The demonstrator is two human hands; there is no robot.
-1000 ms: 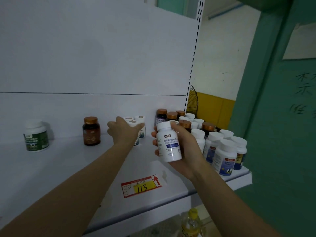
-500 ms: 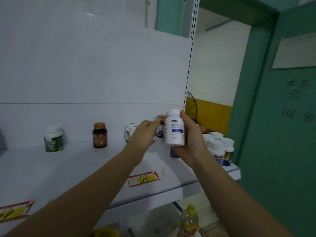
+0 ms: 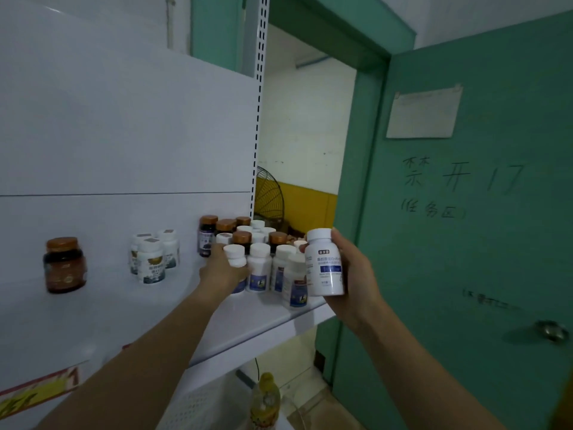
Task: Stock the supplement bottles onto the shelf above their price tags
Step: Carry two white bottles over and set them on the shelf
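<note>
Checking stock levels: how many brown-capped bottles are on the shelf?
6. One brown-capped bottle stands alone at left; five sit in the right-end cluster, among white-capped bottles. Others may be hidden.

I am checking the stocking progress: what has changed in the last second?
The left grip moved right from the three white bottles to the crowded cluster and now holds a white-capped bottle. The right grip still holds the blue-labelled white bottle; shelved bottles stayed put.

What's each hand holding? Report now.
Left hand: grips a small white-capped bottle.
Right hand: holds a blue-label white bottle.
</note>
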